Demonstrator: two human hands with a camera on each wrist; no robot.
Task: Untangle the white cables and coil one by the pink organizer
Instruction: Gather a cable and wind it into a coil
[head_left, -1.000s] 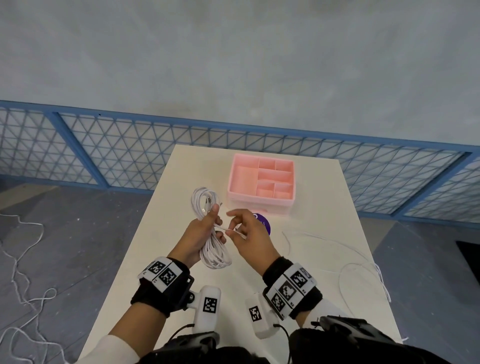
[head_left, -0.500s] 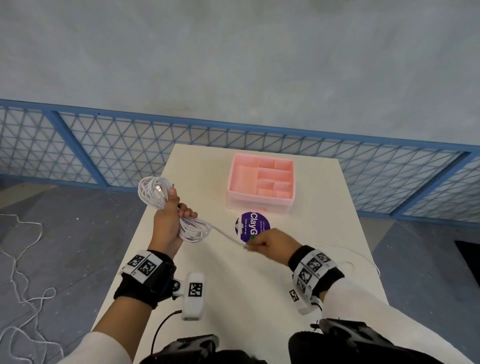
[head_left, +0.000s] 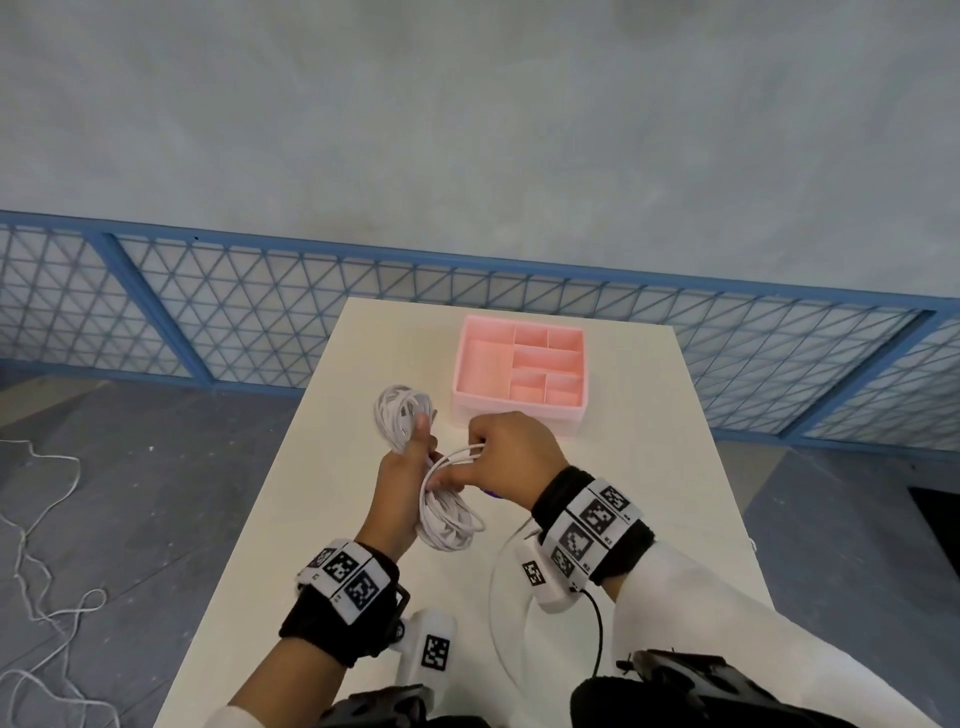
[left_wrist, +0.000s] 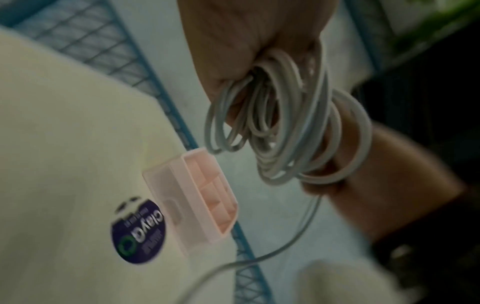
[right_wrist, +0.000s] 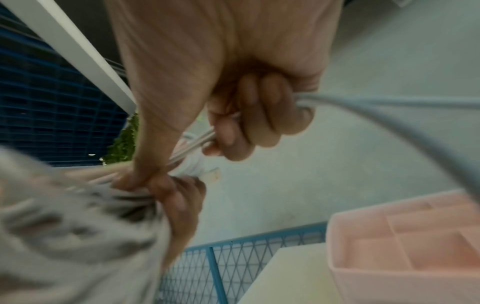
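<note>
My left hand (head_left: 405, 467) grips a coil of white cable (head_left: 447, 519) around its middle, held above the table; loops stick out above the thumb and hang below the fist. In the left wrist view the coil (left_wrist: 283, 127) dangles from the curled fingers. My right hand (head_left: 498, 457) pinches a strand of the same cable (head_left: 462, 456) close against the coil, fingers curled round it (right_wrist: 249, 127). The pink organizer (head_left: 519, 379) with several empty compartments stands just beyond the hands. A second thin white cable (head_left: 498, 613) trails loose on the table under my right wrist.
The cream table (head_left: 649, 467) is narrow, with floor on both sides. A purple round sticker (left_wrist: 140, 230) lies in front of the organizer. A blue mesh fence (head_left: 208, 312) runs behind the table. Loose white cord (head_left: 36, 545) lies on the floor at left.
My right hand, stretched out to the right half a second ago, has come back to the coil with the strand. My left hand moved the coil right, toward the table's middle.
</note>
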